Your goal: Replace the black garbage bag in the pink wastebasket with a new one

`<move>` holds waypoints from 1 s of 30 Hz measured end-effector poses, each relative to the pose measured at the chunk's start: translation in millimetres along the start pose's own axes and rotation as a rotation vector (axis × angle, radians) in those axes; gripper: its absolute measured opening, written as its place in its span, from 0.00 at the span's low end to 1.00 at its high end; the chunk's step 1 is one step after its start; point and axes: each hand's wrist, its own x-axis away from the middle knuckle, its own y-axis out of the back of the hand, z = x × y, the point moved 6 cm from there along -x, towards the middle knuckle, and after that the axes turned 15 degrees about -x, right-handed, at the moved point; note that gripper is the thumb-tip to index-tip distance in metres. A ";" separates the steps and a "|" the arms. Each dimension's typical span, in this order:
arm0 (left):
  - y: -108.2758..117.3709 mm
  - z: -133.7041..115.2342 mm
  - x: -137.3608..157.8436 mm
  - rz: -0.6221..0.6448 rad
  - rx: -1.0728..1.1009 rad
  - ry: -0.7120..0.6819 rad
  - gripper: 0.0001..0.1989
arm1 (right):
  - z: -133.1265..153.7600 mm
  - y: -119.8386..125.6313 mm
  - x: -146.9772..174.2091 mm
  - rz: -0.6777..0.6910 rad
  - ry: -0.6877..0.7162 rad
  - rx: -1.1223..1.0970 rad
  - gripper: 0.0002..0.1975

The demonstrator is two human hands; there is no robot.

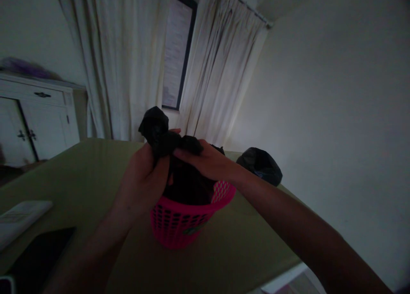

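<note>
We've got both hands up over the pink basket (179,225): left hand (144,178) and right hand (208,161) each clutching the black cloth (160,133).

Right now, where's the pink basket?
In the head view, the pink basket stands at centre on the green surface, just below both hands, left hand and right hand, gripping a black cloth.

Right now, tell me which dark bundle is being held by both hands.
The black cloth bundle above the pink perforated plastic basket, gripped by the left hand and right hand. The other black bundle lies untouched near the wall.
</note>
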 end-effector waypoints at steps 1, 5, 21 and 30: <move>0.8 -0.9 1.7 -0.011 -0.036 0.001 0.25 | -5.7 5.2 -2.2 -0.085 -0.017 -0.022 0.23; 2.1 -19.7 8.7 -0.022 -0.335 -0.188 0.22 | -22.1 16.2 -12.0 -0.300 -0.037 -0.093 0.18; 14.5 -1.5 -9.2 -0.092 -0.274 -0.143 0.19 | -14.5 -7.2 9.0 0.162 -0.146 -0.185 0.22; 3.6 4.9 -15.0 -0.027 0.188 0.038 0.14 | 27.4 -22.4 30.3 -0.066 0.459 0.716 0.26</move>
